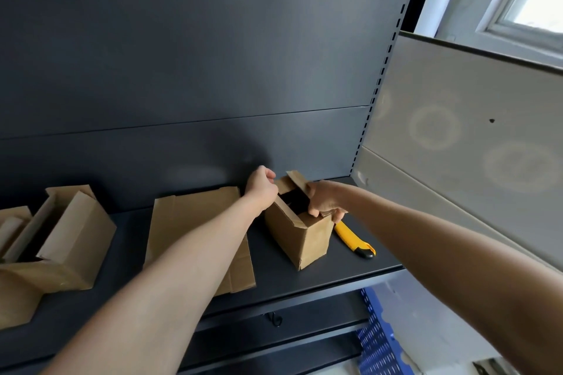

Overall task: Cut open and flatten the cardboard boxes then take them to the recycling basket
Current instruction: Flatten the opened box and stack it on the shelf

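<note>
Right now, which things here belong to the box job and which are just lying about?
Job: small box, gripped by left hand and right hand; flattened cardboard; open box at left; yellow knife.
Lying about: blue crate (role unclear); black hook.

View: one head-worn wide-angle camera.
Facing: forward and down onto the shelf (335,268), towards its back panel (182,54).
Nearness: close, frame tilted.
Centre: cardboard box (286,234) near the shelf's right edge.
</note>
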### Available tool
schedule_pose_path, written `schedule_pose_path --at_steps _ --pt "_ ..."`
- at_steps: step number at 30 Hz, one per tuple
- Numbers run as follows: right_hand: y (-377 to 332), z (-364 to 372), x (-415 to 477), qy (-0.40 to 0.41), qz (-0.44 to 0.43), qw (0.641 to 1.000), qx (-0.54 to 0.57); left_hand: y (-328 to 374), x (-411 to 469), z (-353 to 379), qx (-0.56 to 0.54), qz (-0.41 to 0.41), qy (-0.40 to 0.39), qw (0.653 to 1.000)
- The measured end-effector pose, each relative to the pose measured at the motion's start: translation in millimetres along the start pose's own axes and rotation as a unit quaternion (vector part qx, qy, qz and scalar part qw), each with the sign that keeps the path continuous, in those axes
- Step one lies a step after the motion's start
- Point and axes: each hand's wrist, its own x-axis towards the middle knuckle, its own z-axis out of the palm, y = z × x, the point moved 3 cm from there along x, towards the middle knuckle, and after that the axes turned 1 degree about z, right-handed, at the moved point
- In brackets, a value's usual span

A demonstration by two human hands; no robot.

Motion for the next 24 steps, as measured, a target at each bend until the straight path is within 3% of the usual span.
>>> schedule_pose_path --at_steps 4,9,13,21,24 --pt "-2 3 2 0.015 0.003 0.998 -0.054 -3 -2 -3 0.012 0.011 0.007 1.000" --pt "3 9 0 0.072 -0.008 0.996 -0.046 -5 -1 -5 0.005 0.019 0.010 1.000" --pt "7 9 1 0.052 -0.006 0.998 -0.035 -3 -2 -4 0.009 0.037 0.009 0.999" --pt "6 -3 -5 -0.035 0.011 0.990 0.136 0 5 -15 0.056 0.084 -0.001 0.995" --pt "4 -6 -6 -0.056 0.031 0.991 0.116 9 3 -19 0.066 0.115 -0.024 0.991"
